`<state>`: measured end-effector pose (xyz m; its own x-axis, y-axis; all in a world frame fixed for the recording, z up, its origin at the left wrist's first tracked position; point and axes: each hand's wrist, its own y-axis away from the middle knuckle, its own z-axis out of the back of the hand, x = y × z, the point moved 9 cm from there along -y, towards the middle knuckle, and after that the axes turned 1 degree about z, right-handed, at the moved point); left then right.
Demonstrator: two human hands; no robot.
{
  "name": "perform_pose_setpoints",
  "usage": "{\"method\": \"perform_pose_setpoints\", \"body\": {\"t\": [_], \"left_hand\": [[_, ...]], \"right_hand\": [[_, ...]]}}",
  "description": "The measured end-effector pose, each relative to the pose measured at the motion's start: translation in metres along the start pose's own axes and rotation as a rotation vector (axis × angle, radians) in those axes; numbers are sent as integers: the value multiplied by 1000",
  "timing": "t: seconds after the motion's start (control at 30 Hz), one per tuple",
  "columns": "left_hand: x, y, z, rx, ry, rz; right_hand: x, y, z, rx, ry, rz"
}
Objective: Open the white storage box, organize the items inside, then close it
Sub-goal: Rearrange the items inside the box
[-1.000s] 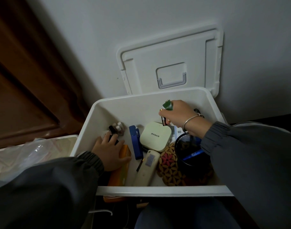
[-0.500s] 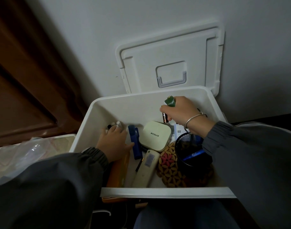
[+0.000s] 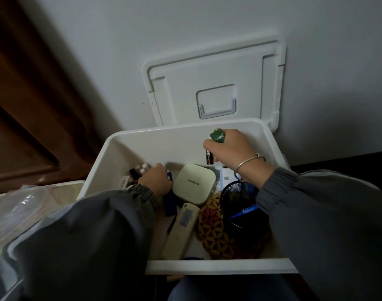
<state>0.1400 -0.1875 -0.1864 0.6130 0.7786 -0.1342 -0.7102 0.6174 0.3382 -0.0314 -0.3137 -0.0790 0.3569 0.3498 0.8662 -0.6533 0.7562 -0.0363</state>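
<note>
The left hand [image 3: 155, 178] has reached farther left inside the white plastic storage box [image 3: 155, 144], its grip hidden, while the right hand [image 3: 229, 148] clutches a small green object [image 3: 217, 137].

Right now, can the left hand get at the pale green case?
Probably yes: the left hand sits beside the pale green case, whose top is uncovered. The right hand, gripping a green item, is clear of it.
</note>
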Motion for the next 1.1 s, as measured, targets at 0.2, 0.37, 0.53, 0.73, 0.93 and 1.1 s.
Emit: {"method": "perform_pose_setpoints", "body": {"t": [0.2,0.37,0.53,0.73,0.93,1.1], "left_hand": [[-5,1,5,-66,30,-51],[-11,3,6,-87,52,-128],[-9,0,3,-38,79,-154],[-40,4,16,-260,-127,-297],[-60,-11,-16,-25,-250,-211],[-60,-22,-25,140,-217,-110]], "right_hand": [[0,-1,0,-9,-4,12],[0,-1,0,-12,-6,9],[-1,-2,1,-14,-21,-2],[0,-1,8,-76,-18,11],[0,-1,14,-133,-31,21],[0,-3,18,-158,-2,27]]}}
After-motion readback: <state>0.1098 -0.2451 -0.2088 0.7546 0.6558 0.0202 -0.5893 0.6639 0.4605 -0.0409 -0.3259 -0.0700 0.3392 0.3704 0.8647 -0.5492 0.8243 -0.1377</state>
